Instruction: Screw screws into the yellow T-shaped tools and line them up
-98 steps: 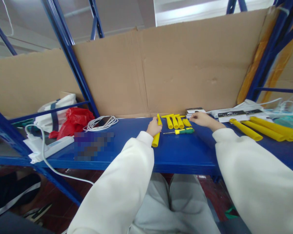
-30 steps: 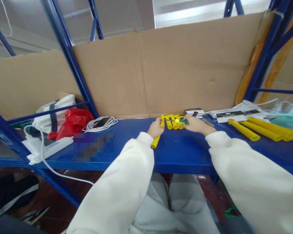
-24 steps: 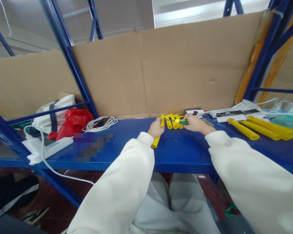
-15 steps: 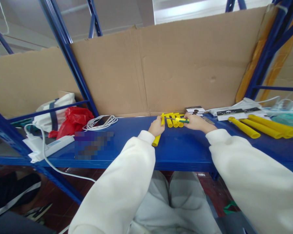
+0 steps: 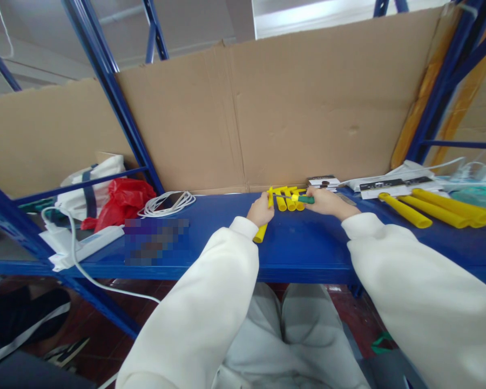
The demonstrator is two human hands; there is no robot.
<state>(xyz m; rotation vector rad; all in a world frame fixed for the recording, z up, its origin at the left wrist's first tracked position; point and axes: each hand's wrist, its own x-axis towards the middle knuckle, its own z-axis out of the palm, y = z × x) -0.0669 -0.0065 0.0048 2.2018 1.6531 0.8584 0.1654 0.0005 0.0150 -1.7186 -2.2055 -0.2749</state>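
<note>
My left hand (image 5: 261,209) is closed around a yellow tube-handled tool (image 5: 261,233), whose narrower top end points toward the cardboard. In my right hand (image 5: 323,201) is a screwdriver (image 5: 303,199) with a green and yellow handle. Its thin shaft points left and reaches the upper part of the yellow piece in my left hand; whether the tip sits in a screw is too small to tell. Just behind the shaft, several similar yellow pieces (image 5: 290,205) lie side by side on the blue shelf (image 5: 222,248).
At the right lie several longer yellow tubes (image 5: 437,212) with black-and-white header cards (image 5: 383,188). Small packages (image 5: 323,182) rest against the cardboard (image 5: 308,108). Leftward are a coiled white cable (image 5: 168,203), a red plastic bag (image 5: 123,200) and a power strip (image 5: 91,246).
The screwdriver handle has turned, showing more green now. Both hands stay in nearly the same place, still on the tool and the screwdriver.
</note>
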